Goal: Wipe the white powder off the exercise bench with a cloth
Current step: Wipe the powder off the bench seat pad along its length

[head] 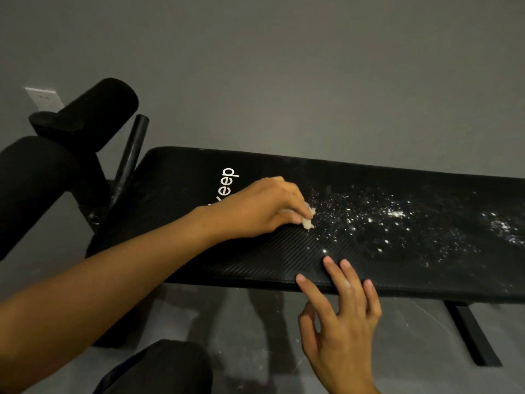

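Note:
A black padded exercise bench with white lettering runs across the view. White powder is scattered over its right half. My left hand grips a small bunched white cloth against the pad, at the left edge of the powder. Most of the cloth is hidden under the fingers. My right hand is at the bench's near edge, fingers spread and straight, fingertips touching the pad's rim. It holds nothing.
Black foam leg rollers and a black post stand at the bench's left end. A white wall socket sits on the grey wall. The bench's black foot rests on the grey floor at right. My dark-clothed knee is below.

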Demonstrator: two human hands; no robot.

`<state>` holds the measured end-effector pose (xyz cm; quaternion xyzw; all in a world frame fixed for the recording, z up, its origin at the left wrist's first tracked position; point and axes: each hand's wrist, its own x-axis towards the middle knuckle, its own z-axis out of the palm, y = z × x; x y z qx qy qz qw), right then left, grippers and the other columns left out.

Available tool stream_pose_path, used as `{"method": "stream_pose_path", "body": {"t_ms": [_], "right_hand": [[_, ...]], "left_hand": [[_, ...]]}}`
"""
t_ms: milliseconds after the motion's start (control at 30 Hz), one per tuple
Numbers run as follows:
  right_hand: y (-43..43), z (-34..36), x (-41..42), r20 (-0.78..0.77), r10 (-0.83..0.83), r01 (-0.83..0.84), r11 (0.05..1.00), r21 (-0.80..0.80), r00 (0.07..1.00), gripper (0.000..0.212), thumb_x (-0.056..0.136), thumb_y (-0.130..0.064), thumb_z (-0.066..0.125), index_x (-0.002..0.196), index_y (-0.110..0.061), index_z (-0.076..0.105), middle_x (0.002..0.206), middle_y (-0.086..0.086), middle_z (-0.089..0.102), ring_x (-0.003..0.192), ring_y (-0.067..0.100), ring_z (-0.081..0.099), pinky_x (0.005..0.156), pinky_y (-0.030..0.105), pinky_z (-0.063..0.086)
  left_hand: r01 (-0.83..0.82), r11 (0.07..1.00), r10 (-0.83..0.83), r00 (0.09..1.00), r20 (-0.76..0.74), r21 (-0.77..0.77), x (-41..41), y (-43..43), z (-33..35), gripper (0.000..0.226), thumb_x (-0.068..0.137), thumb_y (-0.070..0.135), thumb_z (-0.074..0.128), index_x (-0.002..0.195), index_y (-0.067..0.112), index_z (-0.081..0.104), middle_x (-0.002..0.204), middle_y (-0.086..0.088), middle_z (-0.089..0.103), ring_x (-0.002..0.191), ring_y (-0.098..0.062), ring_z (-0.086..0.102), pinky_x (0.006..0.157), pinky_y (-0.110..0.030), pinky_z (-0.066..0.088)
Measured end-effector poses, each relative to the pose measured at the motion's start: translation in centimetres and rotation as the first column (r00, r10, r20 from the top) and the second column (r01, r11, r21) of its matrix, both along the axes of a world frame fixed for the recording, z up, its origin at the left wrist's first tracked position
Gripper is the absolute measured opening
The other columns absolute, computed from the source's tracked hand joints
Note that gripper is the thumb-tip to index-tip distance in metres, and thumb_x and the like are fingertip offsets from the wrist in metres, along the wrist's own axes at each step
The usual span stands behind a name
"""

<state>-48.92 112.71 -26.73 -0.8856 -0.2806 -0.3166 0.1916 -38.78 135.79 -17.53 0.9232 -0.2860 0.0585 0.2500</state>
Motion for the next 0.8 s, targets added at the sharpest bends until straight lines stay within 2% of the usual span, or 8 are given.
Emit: {"method": "stream_pose_path", "body": {"t_ms": [100,167,267,400,600,733,800], "right_hand": [[0.0,-0.1,-0.1,-0.022,-0.008,0.008,1.0,-0.001,1.0,0.059,0.079,-0.023,0.056,0.136,-0.037,0.05,0.148,0.012,0.049,0.143,0.032,0.04,0.118,0.051,0.019],[0.1,0.0,-0.3,-0.033,-0.008,0.007,1.0,-0.01,0.999,0.06,0.078,-0.023,0.057,0.137,-0.037,0.049,0.15,0.012,0.048,0.144,0.031,0.038,0.118,0.052,0.02],[-0.3,0.1,-0.2,-0.049,-0.011,0.01,0.999,-0.031,0.999,0.062,0.077,-0.025,0.057,0.138,-0.037,0.049,0.15,0.012,0.048,0.144,0.031,0.038,0.118,0.052,0.019],[-0.2,0.1,-0.2,-0.061,-0.018,0.015,0.999,-0.049,0.998,0.063,0.077,-0.026,0.056,0.138,-0.038,0.048,0.151,0.011,0.047,0.144,0.031,0.037,0.119,0.051,0.017],[-0.2,0.1,-0.3,-0.058,-0.019,0.016,0.999,-0.04,0.998,0.063,0.077,-0.024,0.055,0.139,-0.037,0.047,0.151,0.012,0.046,0.145,0.032,0.036,0.119,0.05,0.015],[-0.3,0.1,-0.2,-0.073,-0.023,0.02,0.999,-0.048,0.997,0.063,0.079,-0.025,0.055,0.14,-0.039,0.046,0.151,0.013,0.046,0.145,0.032,0.036,0.119,0.05,0.014],[-0.2,0.2,-0.2,-0.077,-0.021,0.017,0.999,-0.048,0.997,0.063,0.08,-0.025,0.054,0.14,-0.039,0.046,0.151,0.013,0.045,0.145,0.032,0.035,0.12,0.05,0.013]], "left_hand": [[-0.155,0.988,0.155,0.988,0.026,-0.009,1.7,0.4,0.3,0.024,0.097,0.029,0.065,0.119,0.029,0.074,0.118,0.012,0.066,0.101,-0.001,0.051,0.094,-0.022,0.036],[-0.197,0.98,0.197,0.98,0.025,-0.004,2.4,0.2,0.7,0.023,0.097,0.028,0.065,0.118,0.027,0.074,0.118,0.011,0.065,0.103,0.001,0.05,0.096,-0.016,0.03],[-0.067,0.998,0.067,0.997,-0.025,0.006,0.5,-0.6,0.9,0.021,0.096,0.027,0.067,0.115,0.029,0.075,0.119,0.014,0.067,0.106,0.007,0.053,0.102,-0.017,0.035],[0.061,0.997,-0.063,0.997,-0.051,-0.049,-4.1,-0.3,0.6,0.023,0.095,0.028,0.068,0.116,0.027,0.075,0.117,0.01,0.068,0.107,-0.005,0.059,0.097,-0.027,0.047],[-0.179,0.984,0.179,0.983,0.028,-0.014,-2.6,-1.1,0.4,0.022,0.097,0.028,0.065,0.117,0.024,0.075,0.115,0.005,0.068,0.101,-0.015,0.057,0.092,-0.04,0.049],[0.058,0.998,-0.058,0.998,0.025,-0.023,-5.3,-2.0,0.1,0.02,0.097,0.025,0.065,0.113,0.021,0.076,0.114,0.004,0.068,0.1,-0.013,0.059,0.091,-0.031,0.049],[0.108,0.994,-0.108,0.994,0.027,-0.021,-6.3,-1.8,0.0,0.02,0.097,0.025,0.066,0.114,0.021,0.075,0.114,0.005,0.067,0.1,-0.013,0.058,0.089,-0.029,0.049]]}}
